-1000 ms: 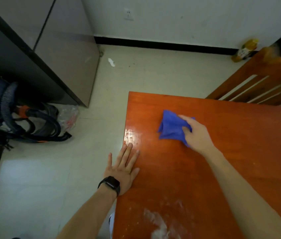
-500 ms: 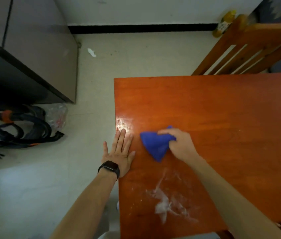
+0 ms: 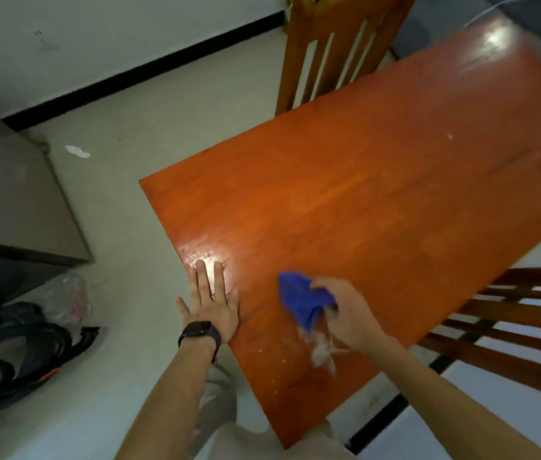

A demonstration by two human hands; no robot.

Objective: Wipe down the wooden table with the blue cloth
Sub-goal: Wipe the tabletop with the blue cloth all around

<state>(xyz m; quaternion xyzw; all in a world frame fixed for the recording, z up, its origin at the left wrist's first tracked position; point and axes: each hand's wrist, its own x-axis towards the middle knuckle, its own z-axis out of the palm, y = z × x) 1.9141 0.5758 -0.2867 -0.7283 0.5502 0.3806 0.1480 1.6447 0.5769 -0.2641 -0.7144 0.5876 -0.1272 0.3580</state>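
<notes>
Bunched blue cloth (image 3: 300, 298) lies on the bench (image 3: 378, 194), near its left end and close to the person. Right hand (image 3: 345, 315) grasps it, fingers curled round. White smear (image 3: 322, 351) just beside the cloth. Left hand (image 3: 211, 298) is released, flat on the bench edge, fingers straight, black watch (image 3: 200, 333) on the wrist. Wooden chairs at far side (image 3: 325, 48) and right (image 3: 511, 327). On the floor, a clear plastic bag (image 3: 63, 293), contents unclear, beside dark hoses (image 3: 13, 346).

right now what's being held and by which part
The right hand grips the blue cloth by its bunched right side; the left hand lies flat on the table, holding nothing.
</notes>
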